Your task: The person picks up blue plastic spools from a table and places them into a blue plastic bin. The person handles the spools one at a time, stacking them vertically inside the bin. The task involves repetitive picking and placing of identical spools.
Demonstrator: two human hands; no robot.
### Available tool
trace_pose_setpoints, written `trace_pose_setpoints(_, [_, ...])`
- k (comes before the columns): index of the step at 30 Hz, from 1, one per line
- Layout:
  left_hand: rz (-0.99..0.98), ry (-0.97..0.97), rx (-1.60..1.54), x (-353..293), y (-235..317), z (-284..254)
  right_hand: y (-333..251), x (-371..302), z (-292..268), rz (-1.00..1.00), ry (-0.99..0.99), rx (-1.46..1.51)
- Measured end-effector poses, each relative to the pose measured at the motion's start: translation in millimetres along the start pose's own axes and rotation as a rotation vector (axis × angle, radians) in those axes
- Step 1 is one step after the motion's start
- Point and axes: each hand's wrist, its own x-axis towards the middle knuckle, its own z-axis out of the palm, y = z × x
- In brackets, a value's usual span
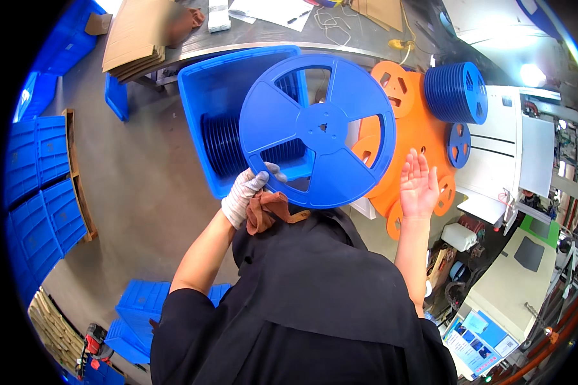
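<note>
A large blue plastic reel (322,128) with wide cut-outs is held up in front of me. My left hand (245,192), in a whitish glove, grips its lower left rim, and a brown cloth (267,212) hangs beside that glove. My bare right hand (420,186) is off the reel, palm up with its fingers stretched out, over the edge of an orange turntable (424,138). Behind the reel, a blue bin (202,96) holds a row of dark blue reels (221,144), partly hidden.
A stack of blue reels (455,93) and a small blue reel (458,145) sit at the turntable's right. Cardboard sheets (131,38) and papers (279,11) lie on the grey bench (237,45) ahead. Blue crates (48,212) stand on a pallet at left; machinery (507,282) lines the right.
</note>
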Motion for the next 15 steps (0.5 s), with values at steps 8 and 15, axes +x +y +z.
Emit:
trace_pose_setpoints(8, [-0.019, 0.103, -0.178, -5, 0, -19, 40, -3, -30, 0.057, 0.241, -0.071])
trace_pose_setpoints(15, [0.176, 0.410, 0.075, 10, 19, -59, 53, -19, -63, 0.105, 0.295, -0.173])
